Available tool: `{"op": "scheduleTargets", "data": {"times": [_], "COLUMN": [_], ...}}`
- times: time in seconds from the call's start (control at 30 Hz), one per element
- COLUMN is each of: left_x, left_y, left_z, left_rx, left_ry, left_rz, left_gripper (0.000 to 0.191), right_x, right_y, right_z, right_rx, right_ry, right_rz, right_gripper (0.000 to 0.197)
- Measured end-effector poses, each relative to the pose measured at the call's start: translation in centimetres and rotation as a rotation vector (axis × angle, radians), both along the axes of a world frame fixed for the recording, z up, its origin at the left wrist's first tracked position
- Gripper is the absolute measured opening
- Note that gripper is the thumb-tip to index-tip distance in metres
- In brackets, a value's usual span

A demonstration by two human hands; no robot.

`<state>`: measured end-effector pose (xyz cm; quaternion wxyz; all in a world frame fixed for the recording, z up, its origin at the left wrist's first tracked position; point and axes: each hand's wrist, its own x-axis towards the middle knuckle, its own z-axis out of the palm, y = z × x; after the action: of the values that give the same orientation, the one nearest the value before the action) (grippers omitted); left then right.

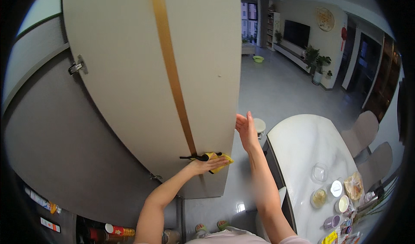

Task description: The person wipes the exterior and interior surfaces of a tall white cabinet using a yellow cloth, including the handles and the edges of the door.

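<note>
A tall beige cabinet door [129, 82] stands swung open before me, with a tan vertical strip [175, 82] running down its face. My left hand [206, 166] lies flat near the door's lower end, pressing a yellow cloth with black edging [223, 167] against it. Part of the cloth is hidden beneath the fingers. At the door's free right edge is my right hand [247, 132], thumb raised and apart from the fingers. Its fingertips meet the edge, and whether they press on the far side is hidden.
Metal hinges [77, 65] join the door to the grey cabinet [81, 140] on the left. A marble-patterned table [308, 140] at right bears cups, containers and a bagged food item [353, 185]. Behind my right hand is a small white stool [260, 125]. Two chairs [361, 132] flank the table.
</note>
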<state>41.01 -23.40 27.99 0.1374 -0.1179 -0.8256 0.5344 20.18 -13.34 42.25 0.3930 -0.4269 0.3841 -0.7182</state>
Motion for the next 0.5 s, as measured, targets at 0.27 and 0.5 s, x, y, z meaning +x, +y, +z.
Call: {"op": "scheduleTargets", "data": {"times": [0.27, 0.5], "left_x": [5.6, 12.6], "left_y": [-3.2, -6.1], "left_z": [17.7, 33.2], "left_rx": [0.332, 0.594], "left_ry": [0.778, 1.618], "left_rz": [0.137, -0.070], "left_gripper": [0.059, 0.072], "right_x": [1.7, 2.6], "right_y": [1.7, 1.9], "right_z": [-0.2, -0.2], "right_rx": [-0.077, -0.047], "right_ry": [0.012, -0.008], "right_rz": [-0.177, -0.203], "right_gripper": [0.038, 0.042]}}
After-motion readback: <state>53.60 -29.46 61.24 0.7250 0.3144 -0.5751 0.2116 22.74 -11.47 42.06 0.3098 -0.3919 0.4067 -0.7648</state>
